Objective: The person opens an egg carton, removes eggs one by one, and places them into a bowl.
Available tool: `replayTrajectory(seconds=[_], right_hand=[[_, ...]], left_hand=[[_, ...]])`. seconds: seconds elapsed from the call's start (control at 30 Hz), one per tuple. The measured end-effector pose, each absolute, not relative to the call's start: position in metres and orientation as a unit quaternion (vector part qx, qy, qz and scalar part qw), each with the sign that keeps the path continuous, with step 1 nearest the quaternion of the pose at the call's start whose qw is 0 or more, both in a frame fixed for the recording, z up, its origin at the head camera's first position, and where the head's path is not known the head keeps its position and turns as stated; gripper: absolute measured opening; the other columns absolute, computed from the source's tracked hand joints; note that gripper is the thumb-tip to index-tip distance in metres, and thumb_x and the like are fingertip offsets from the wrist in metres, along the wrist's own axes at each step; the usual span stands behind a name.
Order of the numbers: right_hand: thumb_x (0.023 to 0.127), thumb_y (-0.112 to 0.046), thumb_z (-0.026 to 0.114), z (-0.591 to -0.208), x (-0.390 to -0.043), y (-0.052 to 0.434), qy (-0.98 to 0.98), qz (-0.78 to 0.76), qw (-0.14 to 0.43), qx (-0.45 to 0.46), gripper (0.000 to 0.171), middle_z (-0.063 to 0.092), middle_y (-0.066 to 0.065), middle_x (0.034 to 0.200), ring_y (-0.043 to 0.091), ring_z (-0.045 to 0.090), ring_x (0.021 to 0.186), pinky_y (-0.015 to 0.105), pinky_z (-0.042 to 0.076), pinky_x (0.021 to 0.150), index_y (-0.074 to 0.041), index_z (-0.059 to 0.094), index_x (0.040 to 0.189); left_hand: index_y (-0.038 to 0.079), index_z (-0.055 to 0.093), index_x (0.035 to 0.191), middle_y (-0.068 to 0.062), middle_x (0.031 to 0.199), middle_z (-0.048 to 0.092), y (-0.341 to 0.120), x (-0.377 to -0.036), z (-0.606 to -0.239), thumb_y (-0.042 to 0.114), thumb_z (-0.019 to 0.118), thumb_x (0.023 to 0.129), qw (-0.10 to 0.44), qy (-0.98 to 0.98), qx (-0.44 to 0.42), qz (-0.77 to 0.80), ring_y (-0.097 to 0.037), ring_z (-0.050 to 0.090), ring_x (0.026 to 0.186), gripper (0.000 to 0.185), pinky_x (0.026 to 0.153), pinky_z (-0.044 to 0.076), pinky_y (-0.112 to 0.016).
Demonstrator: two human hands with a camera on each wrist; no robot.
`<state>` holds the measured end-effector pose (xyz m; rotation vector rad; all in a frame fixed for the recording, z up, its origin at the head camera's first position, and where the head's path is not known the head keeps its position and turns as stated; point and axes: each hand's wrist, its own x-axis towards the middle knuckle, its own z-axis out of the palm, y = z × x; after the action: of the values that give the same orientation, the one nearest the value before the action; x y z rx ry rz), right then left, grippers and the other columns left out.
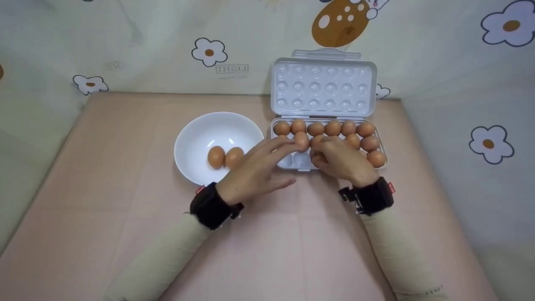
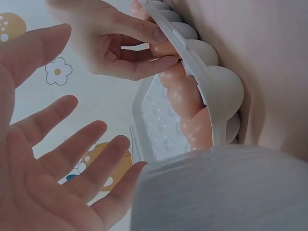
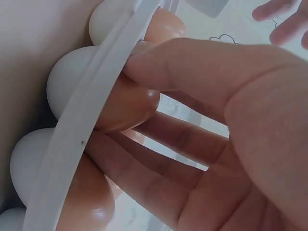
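Observation:
A white egg tray (image 1: 300,161) with its lid (image 1: 324,88) open holds several brown eggs. My right hand (image 1: 339,159) rests on the tray's front row. In the right wrist view its thumb and fingers (image 3: 192,144) curl round one egg (image 3: 126,107) seated in a front cup behind the tray rim (image 3: 91,120). The left hand (image 1: 267,161) reaches across from the bowl side, its fingertips beside a middle-row egg (image 1: 301,140). From the left wrist, that hand (image 2: 57,159) is spread flat with nothing in it.
A white bowl (image 1: 209,127) left of the tray holds two brown eggs (image 1: 216,156). Everything sits on a pink cloth-covered table (image 1: 125,188) with flower-print walls behind and at the sides. The bowl's outer wall (image 2: 216,192) fills the lower left wrist view.

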<state>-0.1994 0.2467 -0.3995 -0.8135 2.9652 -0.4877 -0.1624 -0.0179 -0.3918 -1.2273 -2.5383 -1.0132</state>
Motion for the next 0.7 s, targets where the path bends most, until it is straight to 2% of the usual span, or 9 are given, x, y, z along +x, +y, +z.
replayTrajectory(seconds=[0.13,0.2,0.37,0.63,0.7], right_hand=[[0.09,0.003,0.068,-0.398,-0.199,0.248,0.95,-0.172,0.015,-0.261,0.015,0.062,0.0,0.083,0.018,0.058,0.076,0.031,0.047,0.067,-0.012,0.072,0.091],[0.088,0.003,0.068,-0.397,-0.199,0.249,0.947,-0.178,0.011,-0.268,0.016,0.061,-0.001,0.081,0.017,0.056,0.075,0.031,0.046,0.067,-0.013,0.071,0.089],[0.085,0.004,0.071,-0.394,-0.201,0.253,0.932,-0.192,-0.024,-0.306,0.015,0.062,0.0,0.08,0.017,0.056,0.077,0.03,0.046,0.069,-0.011,0.071,0.087],[0.089,-0.002,0.074,-0.381,-0.198,0.257,0.923,-0.236,-0.06,-0.298,0.019,0.069,0.003,0.096,0.021,0.059,0.089,0.035,0.049,0.08,-0.009,0.078,0.107],[0.09,-0.002,0.075,-0.377,-0.197,0.256,0.916,-0.258,-0.069,-0.3,0.022,0.07,0.005,0.098,0.021,0.061,0.091,0.035,0.053,0.081,-0.009,0.079,0.111]], left_hand=[[0.017,0.059,0.149,-0.007,0.148,0.058,-0.018,-0.164,-0.39,0.025,0.087,0.09,0.078,-0.842,-0.405,-0.347,-0.025,0.051,0.142,0.066,0.117,0.043,-0.036],[0.017,0.059,0.149,-0.006,0.148,0.058,-0.018,-0.164,-0.39,0.024,0.087,0.09,0.079,-0.841,-0.404,-0.351,-0.024,0.05,0.143,0.066,0.118,0.042,-0.036],[0.017,0.058,0.149,-0.005,0.147,0.058,-0.018,-0.165,-0.392,0.024,0.086,0.091,0.091,-0.837,-0.407,-0.356,-0.023,0.051,0.14,0.065,0.115,0.044,-0.036],[0.017,0.058,0.149,-0.006,0.146,0.059,-0.018,-0.166,-0.393,0.023,0.086,0.09,0.099,-0.836,-0.408,-0.352,-0.024,0.054,0.136,0.065,0.112,0.047,-0.037],[0.016,0.057,0.15,-0.006,0.146,0.058,-0.018,-0.167,-0.394,0.023,0.086,0.091,0.098,-0.837,-0.407,-0.353,-0.024,0.054,0.136,0.066,0.112,0.047,-0.038]])
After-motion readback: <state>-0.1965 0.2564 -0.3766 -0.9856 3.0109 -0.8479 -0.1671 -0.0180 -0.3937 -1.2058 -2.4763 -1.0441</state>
